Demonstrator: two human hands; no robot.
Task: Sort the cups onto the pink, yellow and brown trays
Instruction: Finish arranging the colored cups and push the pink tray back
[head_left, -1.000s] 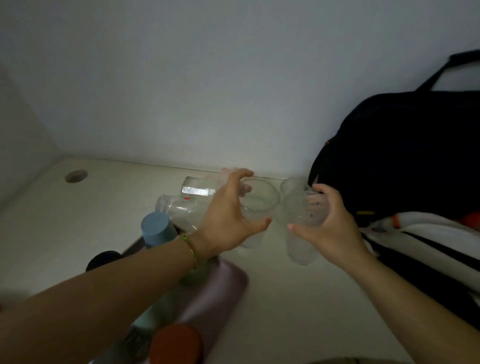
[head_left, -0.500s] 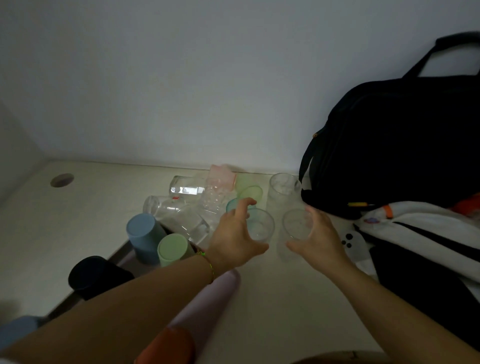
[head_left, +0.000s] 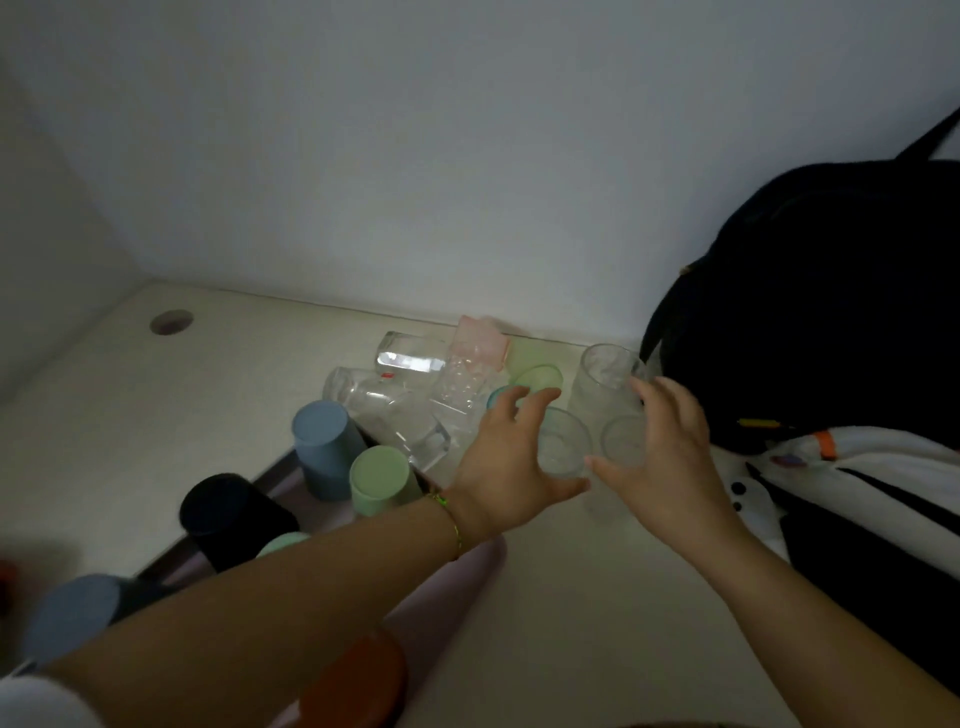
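Observation:
My left hand (head_left: 511, 462) curls round a short clear cup (head_left: 566, 441) that stands on the pale tabletop. My right hand (head_left: 667, 457) wraps a second short clear cup (head_left: 621, 441) right beside it. A taller clear glass (head_left: 600, 376) stands just behind my right fingers. Further left, clear glasses (head_left: 387, 410) lie on their sides, with a pink cup (head_left: 480, 340), a light green cup (head_left: 535, 371) and a teal cup (head_left: 496, 397) behind my left hand. A pink tray (head_left: 447, 587) shows under my left forearm. Upside-down blue (head_left: 322, 441), green (head_left: 379, 480) and black (head_left: 228, 514) cups stand on a dark tray (head_left: 275, 470).
A black bag (head_left: 831, 312) fills the right side against the wall, with a white striped cloth (head_left: 872, 467) below it. An orange cup (head_left: 358, 680) and another blue cup (head_left: 72, 618) sit at the bottom left. A round cable hole (head_left: 171, 322) marks the far left of the table.
Both hands have come down with the two clear cups, from above the pile to the tabletop. The view has tilted so that more of the coloured cups show.

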